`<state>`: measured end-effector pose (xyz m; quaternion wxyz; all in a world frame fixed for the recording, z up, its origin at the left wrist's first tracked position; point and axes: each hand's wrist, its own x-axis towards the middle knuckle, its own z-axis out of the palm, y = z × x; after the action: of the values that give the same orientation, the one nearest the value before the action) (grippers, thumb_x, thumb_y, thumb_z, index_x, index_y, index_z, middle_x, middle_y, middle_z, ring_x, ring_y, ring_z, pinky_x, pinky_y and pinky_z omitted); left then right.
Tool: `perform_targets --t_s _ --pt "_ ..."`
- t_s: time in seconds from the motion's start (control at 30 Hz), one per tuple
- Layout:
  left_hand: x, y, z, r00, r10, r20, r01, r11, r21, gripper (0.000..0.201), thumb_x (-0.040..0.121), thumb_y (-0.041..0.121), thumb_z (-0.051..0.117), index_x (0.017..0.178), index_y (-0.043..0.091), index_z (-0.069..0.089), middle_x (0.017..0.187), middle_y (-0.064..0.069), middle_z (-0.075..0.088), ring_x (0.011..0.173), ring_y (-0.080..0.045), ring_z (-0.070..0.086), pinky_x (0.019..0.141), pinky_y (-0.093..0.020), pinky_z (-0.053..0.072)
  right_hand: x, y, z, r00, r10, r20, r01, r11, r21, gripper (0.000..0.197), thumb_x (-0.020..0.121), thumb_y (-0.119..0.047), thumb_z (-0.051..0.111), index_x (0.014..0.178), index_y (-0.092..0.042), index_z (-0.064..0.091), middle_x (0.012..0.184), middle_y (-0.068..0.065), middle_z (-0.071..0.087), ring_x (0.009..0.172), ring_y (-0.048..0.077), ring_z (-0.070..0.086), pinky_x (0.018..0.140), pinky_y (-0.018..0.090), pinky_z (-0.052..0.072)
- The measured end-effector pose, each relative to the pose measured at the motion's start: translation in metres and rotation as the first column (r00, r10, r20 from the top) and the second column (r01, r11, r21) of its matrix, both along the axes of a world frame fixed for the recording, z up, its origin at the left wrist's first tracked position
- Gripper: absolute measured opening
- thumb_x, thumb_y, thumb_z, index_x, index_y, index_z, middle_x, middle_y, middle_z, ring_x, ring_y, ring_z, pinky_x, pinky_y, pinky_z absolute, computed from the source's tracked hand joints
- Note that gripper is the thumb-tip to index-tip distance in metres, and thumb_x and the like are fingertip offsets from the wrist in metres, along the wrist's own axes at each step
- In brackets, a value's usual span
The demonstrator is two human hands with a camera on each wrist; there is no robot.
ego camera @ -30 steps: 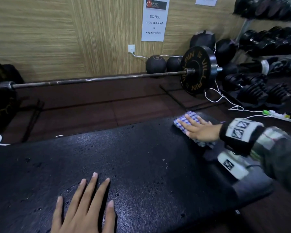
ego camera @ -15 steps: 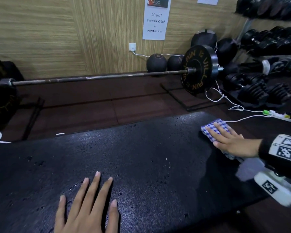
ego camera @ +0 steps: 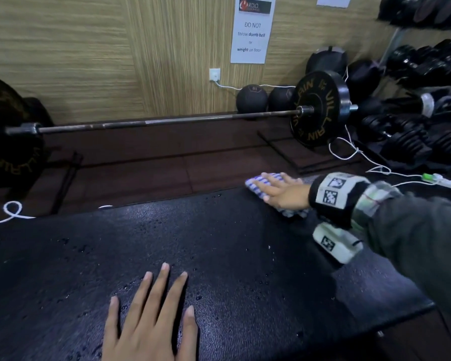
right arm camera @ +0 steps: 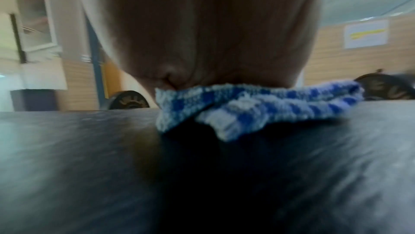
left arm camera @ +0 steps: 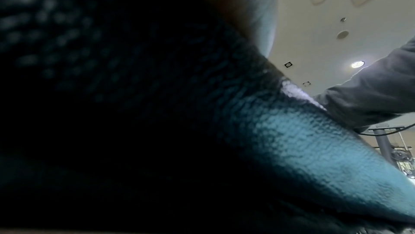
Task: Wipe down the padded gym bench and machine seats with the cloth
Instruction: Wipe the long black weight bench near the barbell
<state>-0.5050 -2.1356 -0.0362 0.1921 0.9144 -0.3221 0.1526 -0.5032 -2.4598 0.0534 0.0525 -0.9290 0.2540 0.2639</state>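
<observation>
The black padded bench [ego camera: 219, 256] fills the lower part of the head view, its surface dotted with water drops. My right hand [ego camera: 279, 191] lies flat with straight fingers on a folded blue-and-white checked cloth [ego camera: 254, 185] at the bench's far edge, right of centre. In the right wrist view the palm presses the cloth [right arm camera: 258, 106] onto the dark pad [right arm camera: 89, 166]. My left hand [ego camera: 154, 313] rests flat on the near part of the bench, fingers straight and spread. The left wrist view shows only the pad's grain [left arm camera: 303, 149] close up.
A loaded barbell [ego camera: 167, 121] lies on the floor beyond the bench, its plate [ego camera: 320, 108] at the right. Medicine balls [ego camera: 251, 99] sit against the wall. Dumbbell racks [ego camera: 427, 61] stand at the far right. A white cable and power strip [ego camera: 443, 179] lie near the bench's right end.
My right hand slid the cloth right along the far edge, then back left past its first position. The left hand stayed planted on the bench.
</observation>
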Motion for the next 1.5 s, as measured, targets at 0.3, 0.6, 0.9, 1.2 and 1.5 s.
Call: perform_targets --t_s 0.3,0.6,0.9,1.2,1.5 --pt "0.0 -0.001 0.001 1.0 -0.003 -0.004 0.003 1.0 -0.01 0.052 0.078 0.045 0.038 0.118 0.03 0.068 0.135 0.004 0.057 0.126 -0.013 0.043 0.106 -0.052 0.029 -0.088 -0.021 -0.005 0.946 0.305 -0.112 -0.295 0.951 0.097 0.05 0.083 -0.073 0.002 0.125 -0.057 -0.021 0.134 -0.021 -0.042 0.134 0.018 -0.034 0.112 0.048 -0.012" --pt "-0.002 0.002 0.004 1.0 -0.005 -0.024 0.005 1.0 0.007 0.052 0.079 0.046 0.038 0.122 0.032 0.065 0.138 0.007 0.054 0.129 -0.011 0.041 0.107 -0.051 0.029 -0.018 -0.027 0.0 0.997 0.072 0.001 -0.071 0.997 -0.038 0.051 0.102 -0.035 0.019 0.144 -0.041 -0.009 0.155 -0.009 -0.018 0.144 0.031 -0.01 0.112 0.052 0.005" --pt "-0.002 0.001 0.001 1.0 -0.001 0.005 0.002 1.0 -0.014 0.051 0.08 0.046 0.039 0.121 0.031 0.066 0.137 0.005 0.055 0.128 -0.012 0.042 0.107 -0.052 0.029 -0.073 0.0 -0.011 0.88 0.473 -0.047 -0.467 0.879 0.101 0.051 0.101 -0.036 0.021 0.129 -0.05 -0.019 0.138 -0.019 -0.037 0.134 0.017 -0.033 0.111 0.043 -0.014" --pt "-0.001 0.002 0.003 1.0 0.003 -0.016 -0.003 1.0 0.008 0.052 0.079 0.046 0.039 0.121 0.032 0.065 0.138 0.006 0.054 0.129 -0.011 0.041 0.107 -0.051 0.029 -0.03 -0.053 -0.009 0.985 0.174 -0.008 -0.174 0.985 -0.01 0.053 0.102 -0.033 0.022 0.137 -0.049 -0.016 0.153 -0.011 -0.022 0.142 0.026 -0.018 0.115 0.053 -0.001" --pt "-0.003 0.002 0.003 1.0 0.002 -0.005 -0.002 1.0 0.008 0.052 0.08 0.045 0.038 0.122 0.032 0.065 0.138 0.006 0.054 0.129 -0.012 0.041 0.107 -0.051 0.029 -0.085 0.037 -0.02 0.754 0.657 0.032 -0.657 0.753 0.036 0.05 0.074 -0.063 -0.01 0.122 -0.065 -0.023 0.135 -0.027 -0.04 0.132 0.023 -0.038 0.108 0.041 -0.024"
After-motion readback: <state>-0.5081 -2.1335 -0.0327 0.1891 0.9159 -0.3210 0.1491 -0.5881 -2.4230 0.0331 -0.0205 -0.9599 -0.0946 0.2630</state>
